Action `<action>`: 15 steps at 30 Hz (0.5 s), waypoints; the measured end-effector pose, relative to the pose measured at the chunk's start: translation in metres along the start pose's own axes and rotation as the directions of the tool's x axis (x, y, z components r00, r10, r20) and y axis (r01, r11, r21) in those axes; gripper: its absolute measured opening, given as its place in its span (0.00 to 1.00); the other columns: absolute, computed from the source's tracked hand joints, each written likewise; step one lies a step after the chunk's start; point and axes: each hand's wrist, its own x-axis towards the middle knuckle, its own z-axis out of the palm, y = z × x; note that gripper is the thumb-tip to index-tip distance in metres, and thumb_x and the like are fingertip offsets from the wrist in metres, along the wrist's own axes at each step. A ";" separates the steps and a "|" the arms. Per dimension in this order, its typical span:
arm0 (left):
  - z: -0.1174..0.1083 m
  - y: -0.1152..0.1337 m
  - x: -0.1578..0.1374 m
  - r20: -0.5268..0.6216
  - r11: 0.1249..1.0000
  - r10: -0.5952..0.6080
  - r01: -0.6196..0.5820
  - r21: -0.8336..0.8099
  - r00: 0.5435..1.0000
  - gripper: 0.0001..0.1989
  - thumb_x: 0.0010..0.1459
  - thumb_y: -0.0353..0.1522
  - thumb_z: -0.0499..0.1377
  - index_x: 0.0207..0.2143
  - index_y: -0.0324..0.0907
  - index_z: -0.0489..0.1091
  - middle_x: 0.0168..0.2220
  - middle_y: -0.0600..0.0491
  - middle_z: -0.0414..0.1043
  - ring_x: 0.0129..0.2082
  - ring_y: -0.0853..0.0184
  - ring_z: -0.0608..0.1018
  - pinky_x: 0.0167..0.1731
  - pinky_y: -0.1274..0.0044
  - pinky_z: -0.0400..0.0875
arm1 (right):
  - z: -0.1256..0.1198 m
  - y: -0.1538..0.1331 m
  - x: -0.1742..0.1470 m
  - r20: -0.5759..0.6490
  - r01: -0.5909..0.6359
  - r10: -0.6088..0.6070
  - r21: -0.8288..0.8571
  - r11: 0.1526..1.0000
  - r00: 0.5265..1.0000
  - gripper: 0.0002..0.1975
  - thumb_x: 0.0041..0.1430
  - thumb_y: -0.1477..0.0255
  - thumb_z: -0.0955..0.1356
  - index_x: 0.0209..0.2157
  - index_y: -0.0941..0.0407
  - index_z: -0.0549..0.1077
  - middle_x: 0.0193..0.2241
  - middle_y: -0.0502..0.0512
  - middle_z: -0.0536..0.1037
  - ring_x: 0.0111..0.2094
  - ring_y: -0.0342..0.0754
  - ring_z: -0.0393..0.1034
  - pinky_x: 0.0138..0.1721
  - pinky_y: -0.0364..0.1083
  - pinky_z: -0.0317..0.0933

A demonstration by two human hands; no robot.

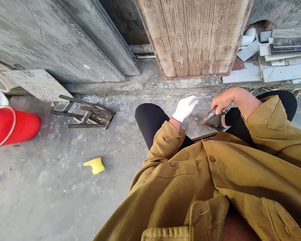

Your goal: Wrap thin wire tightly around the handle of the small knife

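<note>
My left hand (187, 107) wears a white knitted glove and hovers above the concrete between my knees. Its fingers are curled together, and anything inside them is hidden. My bare right hand (224, 100) is wrapped round a short tool (207, 117) with a worn, brownish shaft pointing down and left. Motion blurs the tool's lower end, so its exact kind is unclear. Below the hands, a thin reddish rod-like thing (195, 117) lies near the ground, partly covered by the tool. The two hands are apart.
A dark wooden stool (90, 113) lies on its side to the left, with a red bucket (27, 125) beyond. Torn yellow foam (95, 165) is on the concrete. A plank panel (190, 36) leans ahead; stacked tile strips (286, 73) lie at the right.
</note>
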 end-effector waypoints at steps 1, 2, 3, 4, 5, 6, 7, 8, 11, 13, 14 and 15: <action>0.001 -0.001 0.001 -0.006 1.000 -0.012 0.012 -0.012 1.000 0.15 0.76 0.38 0.53 0.42 0.44 0.79 0.39 0.48 0.82 0.48 0.55 0.82 0.50 0.64 0.75 | -0.001 -0.001 -0.006 0.013 0.082 -0.083 0.036 0.996 0.997 0.08 0.60 0.67 0.75 0.33 0.57 0.78 0.26 0.51 0.76 0.32 0.47 0.70 0.38 0.47 0.59; 0.002 -0.002 0.002 -0.004 0.999 -0.033 0.033 -0.022 0.999 0.15 0.77 0.38 0.53 0.42 0.45 0.78 0.39 0.48 0.82 0.49 0.56 0.82 0.50 0.64 0.75 | -0.003 -0.001 -0.013 -0.007 0.155 -0.155 0.075 0.985 0.988 0.09 0.60 0.66 0.75 0.33 0.56 0.78 0.27 0.50 0.76 0.32 0.47 0.70 0.38 0.46 0.60; 0.004 -0.002 0.002 -0.001 0.998 -0.059 0.059 -0.031 0.998 0.15 0.77 0.38 0.53 0.41 0.45 0.78 0.39 0.49 0.82 0.49 0.56 0.82 0.51 0.64 0.75 | -0.004 0.000 -0.022 -0.060 0.216 -0.210 0.113 0.970 0.976 0.09 0.60 0.64 0.76 0.34 0.56 0.78 0.28 0.50 0.76 0.33 0.47 0.70 0.38 0.46 0.60; 0.006 -0.002 0.003 0.007 0.996 -0.082 0.083 -0.041 0.997 0.15 0.77 0.38 0.53 0.41 0.44 0.78 0.39 0.49 0.83 0.48 0.57 0.81 0.51 0.65 0.75 | -0.006 0.001 -0.031 -0.159 0.269 -0.245 0.150 0.952 0.956 0.10 0.60 0.63 0.76 0.35 0.55 0.78 0.28 0.50 0.76 0.33 0.46 0.70 0.38 0.46 0.61; 0.007 -0.002 0.003 0.018 0.994 -0.099 0.100 -0.049 0.995 0.15 0.77 0.38 0.54 0.41 0.44 0.78 0.40 0.49 0.83 0.48 0.58 0.81 0.51 0.65 0.75 | -0.007 0.003 -0.039 -0.287 0.309 -0.245 0.205 0.929 0.926 0.11 0.60 0.62 0.76 0.36 0.55 0.78 0.29 0.50 0.77 0.33 0.47 0.70 0.39 0.46 0.62; 0.009 -0.002 0.003 0.031 0.993 -0.105 0.107 -0.054 0.994 0.14 0.76 0.38 0.54 0.41 0.43 0.78 0.40 0.49 0.84 0.47 0.59 0.81 0.51 0.66 0.74 | -0.007 0.005 -0.046 -0.436 0.352 -0.211 0.273 0.895 0.875 0.11 0.62 0.61 0.75 0.37 0.54 0.78 0.30 0.51 0.77 0.33 0.46 0.70 0.39 0.46 0.63; 0.010 -0.002 0.003 0.047 0.993 -0.100 0.103 -0.057 0.994 0.14 0.76 0.37 0.54 0.40 0.43 0.78 0.41 0.48 0.84 0.46 0.59 0.81 0.51 0.66 0.74 | -0.008 0.008 -0.051 -0.579 0.408 -0.152 0.341 0.847 0.801 0.12 0.63 0.60 0.74 0.38 0.55 0.77 0.31 0.52 0.76 0.33 0.46 0.69 0.38 0.46 0.64; 0.011 -0.001 0.002 0.069 0.994 -0.085 0.089 -0.056 0.994 0.14 0.75 0.38 0.55 0.40 0.43 0.78 0.41 0.48 0.84 0.45 0.59 0.81 0.51 0.67 0.74 | -0.009 0.011 -0.053 -0.689 0.454 -0.071 0.393 0.799 0.721 0.13 0.65 0.59 0.73 0.38 0.55 0.76 0.31 0.53 0.76 0.33 0.46 0.69 0.38 0.46 0.65; 0.013 0.003 0.000 0.151 0.999 -0.014 0.022 -0.047 0.988 0.16 0.74 0.41 0.57 0.38 0.43 0.78 0.39 0.47 0.84 0.43 0.58 0.82 0.49 0.68 0.74 | -0.011 0.021 -0.044 -0.824 0.427 0.188 0.455 0.781 0.534 0.15 0.69 0.56 0.70 0.38 0.55 0.74 0.32 0.57 0.76 0.34 0.49 0.70 0.39 0.49 0.68; 0.013 0.007 -0.001 0.205 0.999 0.025 -0.018 -0.036 0.979 0.16 0.73 0.42 0.58 0.38 0.44 0.79 0.38 0.47 0.84 0.43 0.58 0.83 0.49 0.69 0.73 | -0.014 0.028 -0.030 -0.822 0.201 0.304 0.441 0.875 0.482 0.16 0.71 0.55 0.69 0.40 0.55 0.76 0.34 0.60 0.78 0.39 0.55 0.74 0.42 0.52 0.69; 0.012 0.008 -0.002 0.220 0.999 0.035 -0.031 -0.025 0.975 0.16 0.73 0.43 0.58 0.38 0.44 0.79 0.39 0.47 0.84 0.43 0.57 0.83 0.49 0.70 0.73 | -0.016 0.030 -0.023 -0.817 0.057 0.336 0.408 0.911 0.469 0.16 0.70 0.56 0.70 0.42 0.55 0.78 0.36 0.62 0.79 0.43 0.58 0.75 0.45 0.54 0.69; 0.012 0.009 -0.003 0.225 0.999 0.038 -0.037 -0.008 0.974 0.15 0.73 0.42 0.58 0.38 0.44 0.80 0.39 0.47 0.84 0.44 0.57 0.83 0.49 0.70 0.73 | -0.017 0.032 -0.016 -0.806 -0.086 0.360 0.364 0.927 0.471 0.16 0.70 0.58 0.70 0.44 0.56 0.79 0.38 0.65 0.80 0.46 0.62 0.75 0.48 0.55 0.68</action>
